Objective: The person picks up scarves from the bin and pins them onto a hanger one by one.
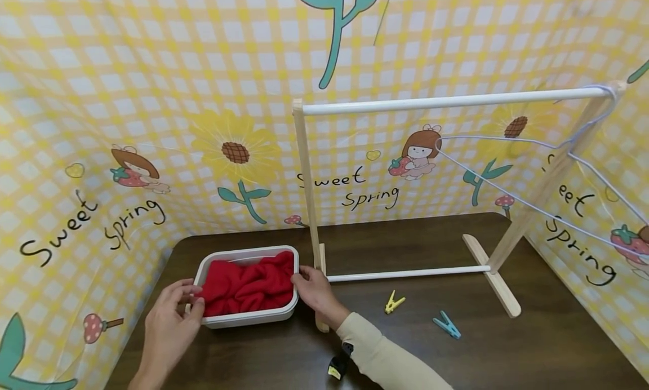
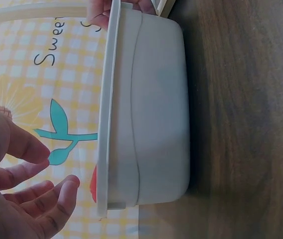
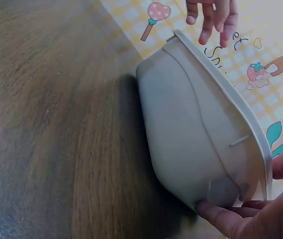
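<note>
Red cloth: lies in the tub, bunched so that its underside is hidden; whether one piece or several, I cannot tell.
Tub [image 1: 248, 319]: one, on the table [image 1: 405, 350], its floor covered by the red cloth [image 1: 248, 286].
Right hand [image 1: 316, 294]: at the tub's 3 o'clock, gripping that end, thumb at the rim; it covers part of the rack's near-left foot.
Left hand [image 1: 169, 317]: at about 8 o'clock, fingers loosely bent, just beside the rim and free of it.
Black object [image 1: 338, 363]: one, at 4 o'clock, partly behind the sleeve [image 1: 385, 350]; hard to identify.
Rack [image 1: 451, 101]: one, at 2 o'clock; two posts, two white rods.
Cord [image 1: 497, 138]: on the right post, cut off at the frame edge.
Clothespins: two, yellow [image 1: 392, 303] at 3 o'clock, blue [image 1: 447, 325] beyond it.
</note>
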The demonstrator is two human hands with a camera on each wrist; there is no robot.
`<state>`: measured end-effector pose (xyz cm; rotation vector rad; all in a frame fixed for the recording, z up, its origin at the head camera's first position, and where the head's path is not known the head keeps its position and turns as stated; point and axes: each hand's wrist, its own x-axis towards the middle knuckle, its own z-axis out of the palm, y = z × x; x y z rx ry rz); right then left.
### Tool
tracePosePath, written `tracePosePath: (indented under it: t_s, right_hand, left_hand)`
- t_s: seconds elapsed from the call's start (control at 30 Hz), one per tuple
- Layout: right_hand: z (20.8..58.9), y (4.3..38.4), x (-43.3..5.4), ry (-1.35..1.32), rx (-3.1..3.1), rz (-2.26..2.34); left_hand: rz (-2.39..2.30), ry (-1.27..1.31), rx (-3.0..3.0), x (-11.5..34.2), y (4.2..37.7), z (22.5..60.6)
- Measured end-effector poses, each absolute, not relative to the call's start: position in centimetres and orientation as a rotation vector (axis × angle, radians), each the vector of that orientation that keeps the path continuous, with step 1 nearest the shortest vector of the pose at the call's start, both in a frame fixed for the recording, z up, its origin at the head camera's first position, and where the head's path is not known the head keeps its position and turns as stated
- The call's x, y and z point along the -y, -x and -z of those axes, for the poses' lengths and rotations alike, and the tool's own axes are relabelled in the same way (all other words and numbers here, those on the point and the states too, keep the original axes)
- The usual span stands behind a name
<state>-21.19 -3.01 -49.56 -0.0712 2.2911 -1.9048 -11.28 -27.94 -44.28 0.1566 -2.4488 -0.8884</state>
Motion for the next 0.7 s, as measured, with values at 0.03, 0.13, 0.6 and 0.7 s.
tracePosePath:
  t_s: [0.03, 0.13, 0.6, 0.7]
  right_hand:
    - [49.6, 21.2, 3.0, 0.069, -2.29, 1.904]
    - [49.7, 21.2, 3.0, 0.066, -2.286, 1.903]
    - [49.5, 21.3, 3.1, 0.048, -2.322, 1.89]
    - [49.6, 21.1, 3.1, 0.045, -2.31, 1.883]
  left_hand:
    - [0.89, -0.155, 2.443, 27.9, 11.3, 44.2]
    - [0.889, -0.163, 2.454, 27.9, 11.6, 44.1]
    - [0.854, -0.045, 2.488, 28.7, 13.1, 43.2]
    - [0.82, -0.059, 2.5, 28.9, 13.3, 43.1]
